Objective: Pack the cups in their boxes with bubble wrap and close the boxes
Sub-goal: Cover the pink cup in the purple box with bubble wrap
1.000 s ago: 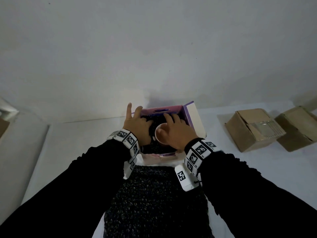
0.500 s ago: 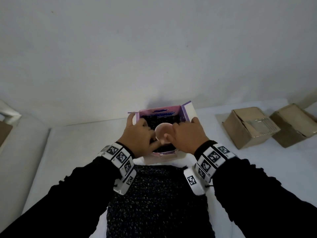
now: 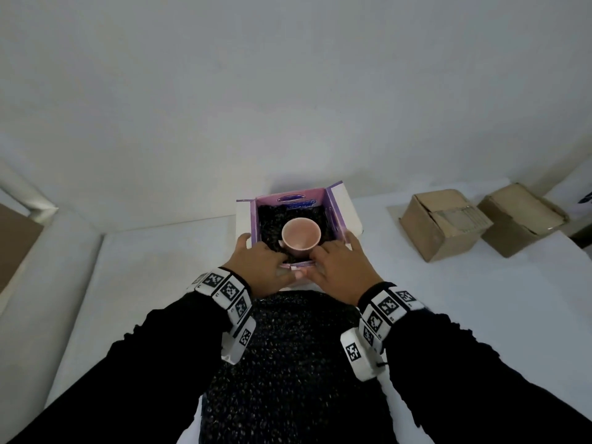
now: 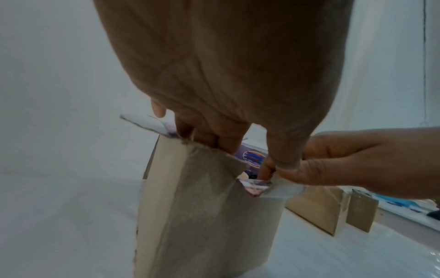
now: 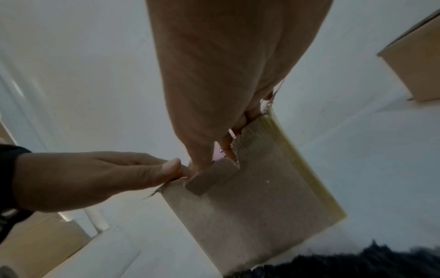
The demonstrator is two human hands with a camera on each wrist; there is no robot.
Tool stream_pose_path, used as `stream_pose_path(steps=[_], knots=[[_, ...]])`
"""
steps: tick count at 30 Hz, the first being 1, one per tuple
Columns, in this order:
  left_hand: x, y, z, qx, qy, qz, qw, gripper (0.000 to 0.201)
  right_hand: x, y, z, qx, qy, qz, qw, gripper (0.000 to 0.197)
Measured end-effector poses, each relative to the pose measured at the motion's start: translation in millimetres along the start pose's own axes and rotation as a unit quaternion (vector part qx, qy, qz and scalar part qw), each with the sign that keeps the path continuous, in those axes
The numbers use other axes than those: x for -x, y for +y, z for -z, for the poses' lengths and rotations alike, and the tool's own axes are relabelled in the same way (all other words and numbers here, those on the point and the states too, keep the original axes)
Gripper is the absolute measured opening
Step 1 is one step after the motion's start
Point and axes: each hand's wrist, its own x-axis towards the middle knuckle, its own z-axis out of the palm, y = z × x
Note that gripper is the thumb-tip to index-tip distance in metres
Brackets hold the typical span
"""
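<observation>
A pink cup stands upright inside the open purple-lined box, on black bubble wrap that lines it. Both hands are at the box's near rim. My left hand has its fingers curled over the near flap, with the thumb on the outside. My right hand pinches the same flap just to the right, thumb against thumb. In the left wrist view the box's brown outer wall fills the middle. The right wrist view shows that wall too.
A large sheet of black bubble wrap lies on the white table between my arms. Two brown cardboard boxes stand at the right, near the wall.
Both hands came out of the box and back to its near rim, where they took hold of the flap. The cup, earlier covered by the right hand, now stands free.
</observation>
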Motion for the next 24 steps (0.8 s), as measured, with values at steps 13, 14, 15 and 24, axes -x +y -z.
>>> stream_pose_path(steps=[13,14,15,24], knots=[[65.9,51.0,-66.7,0.145,0.238,-0.085,0.956,0.035,99.1,3.2,-81.7,-0.097,-0.143,-0.235,0.956,0.078],[69.0,51.7,-69.6,0.139,0.225,-0.09,0.96,0.038,101.8,2.0,-83.5,-0.097,-0.163,-0.228,0.955,0.074],[71.7,51.8,-71.5,0.134,0.205,-0.096,0.965,0.043,104.2,1.6,-82.5,-0.1,-0.179,-0.218,0.954,0.063],[57.3,42.6,-42.5,0.099,0.064,0.011,0.993,0.085,86.0,20.5,-3.2,-0.361,-0.098,-0.078,0.924,0.037]])
